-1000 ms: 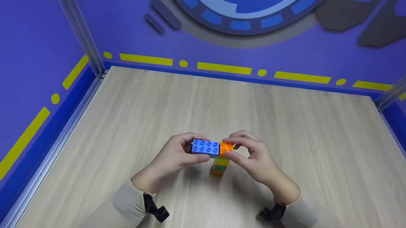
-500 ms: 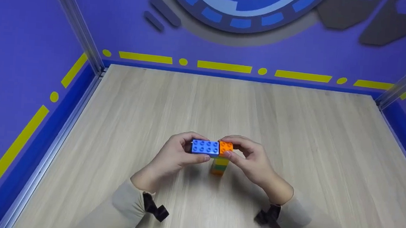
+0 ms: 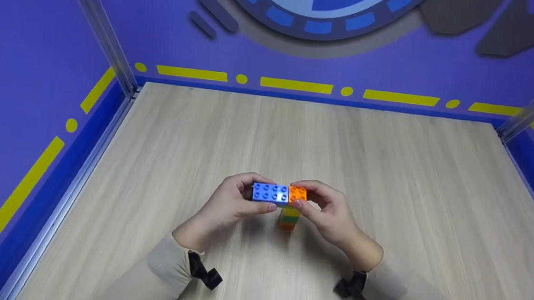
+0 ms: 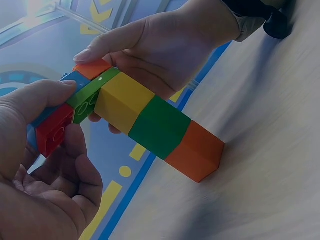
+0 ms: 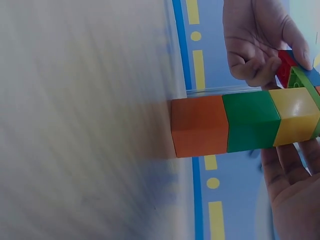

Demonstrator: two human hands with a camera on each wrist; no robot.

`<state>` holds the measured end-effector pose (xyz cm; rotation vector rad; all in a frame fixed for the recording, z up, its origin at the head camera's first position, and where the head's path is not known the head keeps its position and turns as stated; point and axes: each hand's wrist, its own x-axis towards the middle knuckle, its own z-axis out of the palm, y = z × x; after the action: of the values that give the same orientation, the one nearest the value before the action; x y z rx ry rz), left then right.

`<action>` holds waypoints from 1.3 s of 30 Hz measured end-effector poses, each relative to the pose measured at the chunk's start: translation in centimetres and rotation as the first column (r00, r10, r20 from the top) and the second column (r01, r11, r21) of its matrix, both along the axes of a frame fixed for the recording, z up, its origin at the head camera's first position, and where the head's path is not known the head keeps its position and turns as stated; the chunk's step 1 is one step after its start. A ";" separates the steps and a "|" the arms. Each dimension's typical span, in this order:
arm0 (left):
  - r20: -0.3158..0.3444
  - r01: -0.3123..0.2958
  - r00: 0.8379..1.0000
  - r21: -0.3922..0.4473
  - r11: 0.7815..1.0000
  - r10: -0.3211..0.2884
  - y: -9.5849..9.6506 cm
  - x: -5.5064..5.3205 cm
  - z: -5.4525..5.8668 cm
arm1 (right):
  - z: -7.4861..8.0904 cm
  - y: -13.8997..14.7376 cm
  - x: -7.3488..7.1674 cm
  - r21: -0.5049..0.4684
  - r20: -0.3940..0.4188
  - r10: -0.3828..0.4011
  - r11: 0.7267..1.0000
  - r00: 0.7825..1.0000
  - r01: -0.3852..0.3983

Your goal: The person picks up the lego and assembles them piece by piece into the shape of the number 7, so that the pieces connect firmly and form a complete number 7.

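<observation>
An upright tower of building bricks stands on the table, with an orange brick at its foot. Above that come a dark green brick, a yellow brick and a light green brick that juts out leftward. On top, a long blue brick and a small orange brick lie side by side. A red brick sits under the blue one's outer end. My left hand pinches the blue brick at its far and near sides. The small orange brick is between the thumb and fingers of my right hand.
The pale wooden table reaches back to a purple wall with yellow marks. A metal post rises at the back left corner. Black straps are on both wrists.
My right hand has shifted slightly left and its fingers have settled along the far side of the small orange brick. My left hand and the tower have stayed almost where they were.
</observation>
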<state>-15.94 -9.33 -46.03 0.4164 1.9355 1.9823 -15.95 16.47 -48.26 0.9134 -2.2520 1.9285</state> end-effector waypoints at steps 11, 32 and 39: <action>-0.021 -0.017 1.000 -0.017 1.000 0.017 -0.4 -0.1 0.4 | 0.2 -0.2 -0.6 0.017 -0.052 0.003 1.000 0.999 -0.002; -0.250 -0.227 0.952 -0.184 0.956 0.178 -1.4 -0.5 0.9 | 3.2 1.6 -1.5 0.312 -0.052 -0.100 0.944 0.994 0.112; -0.262 -0.238 0.947 -0.187 0.953 0.185 -1.3 -0.4 0.6 | 2.9 2.6 -1.3 0.303 0.000 -0.135 0.944 0.991 0.128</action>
<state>-16.31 -10.60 -45.44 0.4231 2.4136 1.8881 -17.26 19.04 -45.38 0.7446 -2.5960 1.5732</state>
